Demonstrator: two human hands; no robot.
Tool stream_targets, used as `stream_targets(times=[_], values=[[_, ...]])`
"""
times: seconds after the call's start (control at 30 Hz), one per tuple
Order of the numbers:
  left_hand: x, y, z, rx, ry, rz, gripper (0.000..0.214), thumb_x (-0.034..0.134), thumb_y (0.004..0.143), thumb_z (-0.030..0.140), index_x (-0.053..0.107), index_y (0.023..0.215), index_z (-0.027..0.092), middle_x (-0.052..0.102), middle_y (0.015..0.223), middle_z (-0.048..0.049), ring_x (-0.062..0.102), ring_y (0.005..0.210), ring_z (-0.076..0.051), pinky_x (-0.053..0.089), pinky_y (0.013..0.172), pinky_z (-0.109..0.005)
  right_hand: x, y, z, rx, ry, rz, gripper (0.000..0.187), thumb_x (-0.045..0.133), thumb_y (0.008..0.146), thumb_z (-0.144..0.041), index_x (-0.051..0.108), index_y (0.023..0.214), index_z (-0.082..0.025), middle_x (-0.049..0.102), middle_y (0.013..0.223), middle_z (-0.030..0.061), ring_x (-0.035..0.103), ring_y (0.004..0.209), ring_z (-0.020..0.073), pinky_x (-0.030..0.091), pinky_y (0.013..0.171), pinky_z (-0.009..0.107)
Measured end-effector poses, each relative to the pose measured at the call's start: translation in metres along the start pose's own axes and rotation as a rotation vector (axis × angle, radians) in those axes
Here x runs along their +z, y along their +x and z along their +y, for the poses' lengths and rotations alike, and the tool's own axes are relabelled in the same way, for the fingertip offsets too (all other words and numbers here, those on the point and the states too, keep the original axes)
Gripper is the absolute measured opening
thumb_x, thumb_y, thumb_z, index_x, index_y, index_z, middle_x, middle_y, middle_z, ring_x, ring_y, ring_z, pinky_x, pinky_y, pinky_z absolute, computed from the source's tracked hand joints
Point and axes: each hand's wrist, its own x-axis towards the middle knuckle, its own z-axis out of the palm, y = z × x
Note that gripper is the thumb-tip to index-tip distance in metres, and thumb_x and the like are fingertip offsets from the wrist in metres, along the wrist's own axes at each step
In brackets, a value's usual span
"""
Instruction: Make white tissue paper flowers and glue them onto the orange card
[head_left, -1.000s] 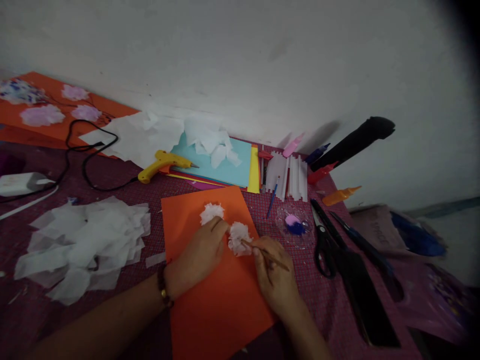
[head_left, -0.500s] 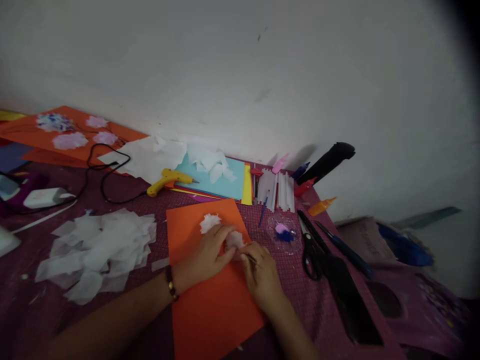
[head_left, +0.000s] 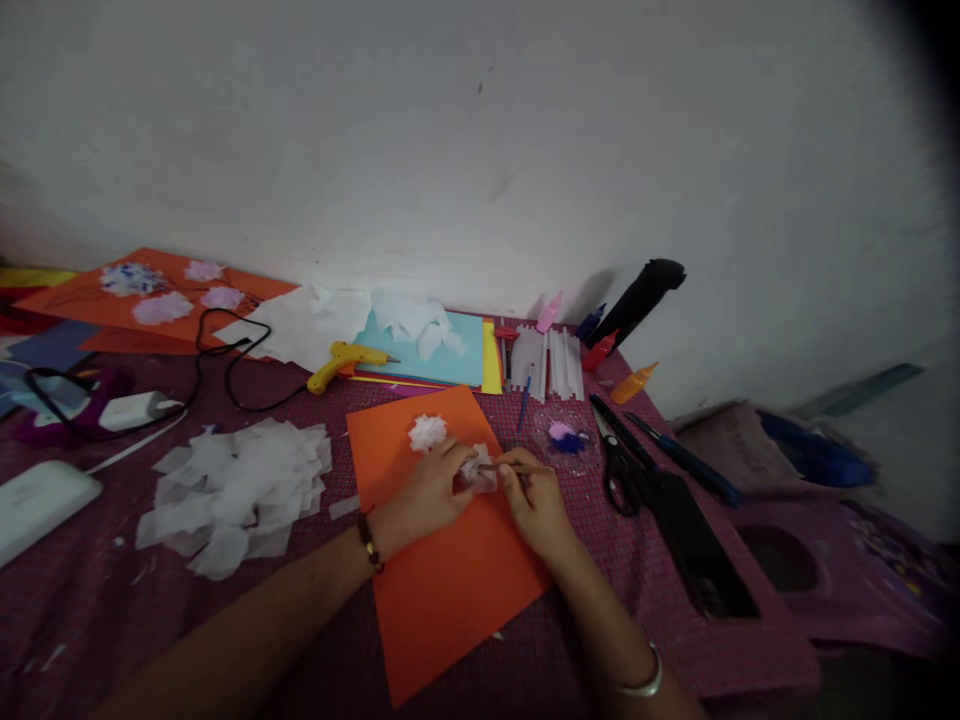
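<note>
An orange paper sheet (head_left: 442, 580) lies on the dark red cloth in front of me. A white tissue flower (head_left: 427, 432) sits near its top edge. A second tissue flower (head_left: 480, 471) lies just right of it, between my hands. My left hand (head_left: 424, 492) rests on the sheet with its fingers curled, pressing the second flower from the left. My right hand (head_left: 534, 502) is closed on a thin brown stick (head_left: 501, 467) whose tip points into that flower.
A pile of white tissue pieces (head_left: 240, 490) lies at left. A yellow glue gun (head_left: 346, 360) with black cord, coloured paper stack (head_left: 442, 358), white strips, black scissors (head_left: 619, 460), a paint dish (head_left: 564, 438) and small bottles line the wall. Another orange sheet with flowers (head_left: 161, 295) lies far left.
The view has pulled back and shifted. My left hand has closed in on the second flower, and my right hand with the stick has moved in to meet it.
</note>
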Motion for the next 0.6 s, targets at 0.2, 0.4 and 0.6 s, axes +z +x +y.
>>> stream_targets(times=[0.2,0.4,0.6], values=[[0.000,0.000,0.001,0.033,0.021,-0.013,0.030,0.059,0.077,0.012,0.056,0.106,0.019,0.060,0.103,-0.0046,0.054,0.097,-0.019,0.045,0.085,-0.032,-0.003,-0.002,0.007,0.126,0.231,0.306,0.018,0.046,0.091,-0.030,0.059,0.083,-0.020,0.057,0.067,-0.0002,0.053,0.061,0.0142,0.040,0.055,0.025],[-0.005,-0.003,0.001,-0.033,-0.013,-0.012,0.025,0.054,0.079,0.016,0.059,0.104,0.019,0.064,0.095,-0.0034,0.058,0.084,-0.016,0.046,0.074,-0.028,-0.001,0.018,0.026,0.316,0.532,0.389,0.018,0.051,0.087,-0.037,0.057,0.085,-0.020,0.057,0.063,-0.0026,0.051,0.052,0.0119,0.041,0.051,0.024],[-0.009,-0.003,-0.003,-0.040,-0.061,-0.016,0.016,0.049,0.084,0.019,0.063,0.092,0.020,0.066,0.081,-0.0014,0.059,0.072,-0.015,0.044,0.067,-0.025,-0.003,0.034,0.019,0.288,0.507,0.212,0.019,0.050,0.087,-0.037,0.058,0.082,-0.019,0.059,0.063,-0.0007,0.056,0.058,0.0146,0.044,0.055,0.026]])
